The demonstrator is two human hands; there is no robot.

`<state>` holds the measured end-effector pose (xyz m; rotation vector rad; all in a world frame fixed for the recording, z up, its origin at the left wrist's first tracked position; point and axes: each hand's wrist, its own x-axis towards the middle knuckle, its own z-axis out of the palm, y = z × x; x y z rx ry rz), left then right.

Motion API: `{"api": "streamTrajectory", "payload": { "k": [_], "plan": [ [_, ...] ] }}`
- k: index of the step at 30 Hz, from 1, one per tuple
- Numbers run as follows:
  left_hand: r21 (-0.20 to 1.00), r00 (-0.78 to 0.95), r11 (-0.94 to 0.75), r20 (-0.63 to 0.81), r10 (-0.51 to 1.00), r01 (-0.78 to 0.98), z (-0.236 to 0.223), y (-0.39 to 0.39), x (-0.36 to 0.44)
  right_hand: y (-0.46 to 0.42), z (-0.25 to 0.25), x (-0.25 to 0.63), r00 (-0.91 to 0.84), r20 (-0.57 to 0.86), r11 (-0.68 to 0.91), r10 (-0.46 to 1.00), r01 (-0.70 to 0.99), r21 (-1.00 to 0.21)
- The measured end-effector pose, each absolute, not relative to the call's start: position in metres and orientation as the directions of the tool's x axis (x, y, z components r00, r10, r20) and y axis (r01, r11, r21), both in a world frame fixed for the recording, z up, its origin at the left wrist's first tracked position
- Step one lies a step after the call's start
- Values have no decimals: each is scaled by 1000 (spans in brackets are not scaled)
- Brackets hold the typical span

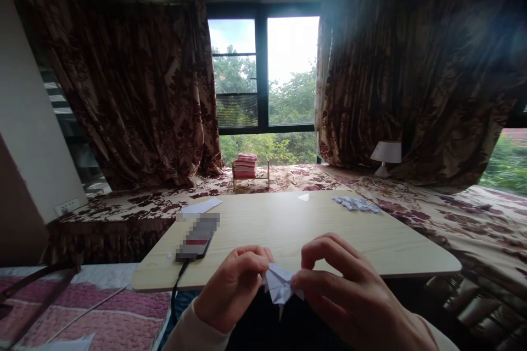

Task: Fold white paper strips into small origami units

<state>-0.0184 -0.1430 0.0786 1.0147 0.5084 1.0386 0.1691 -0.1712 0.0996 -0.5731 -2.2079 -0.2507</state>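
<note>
Between my two hands, just off the near edge of the table [263, 241], is a piece of folded white paper [281, 286] with several pointed flaps. My left hand [234, 285] pinches its left side between thumb and fingers. On its right side, the thumb and a finger of my right hand [341, 290] are closed on the paper; the index finger arches above it. One narrow tip of the paper points down. Parts of the folds are hidden by my fingers.
A phone-like device [197, 238] with a black cable lies at the table's left. Behind it rests a white paper sheet [201, 208]. A pile of small folded papers [356, 204] sits at the far right, and a small white triangle [303, 197] near the back edge. A lamp [386, 153] stands beyond.
</note>
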Motion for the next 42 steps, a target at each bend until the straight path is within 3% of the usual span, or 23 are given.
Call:
{"api": "streamTrajectory", "payload": {
  "k": [13,17,22,26,31,35,42],
  "plan": [
    [857,466,156,108,878,-491,74,-141,-13,-165,82,164,-452,825,902,339,406,-148],
    [837,418,157,93,903,-525,71,-138,-12,-163,75,167,-419,805,869,420,442,-223],
    [814,308,97,103,946,-572,71,-132,-16,-164,67,172,-211,842,793,496,505,-340],
    [826,318,86,116,941,-558,72,-132,-14,-164,68,166,-163,846,812,507,418,-407],
    [804,322,131,78,944,-580,73,-134,-13,-158,67,155,-166,843,824,511,372,-426],
    [787,345,170,58,937,-593,72,-133,-13,-157,64,158,-219,858,836,465,428,-344],
    [846,307,41,148,940,-532,71,-128,-15,-162,58,181,-221,828,794,515,488,-363]
  ]
}}
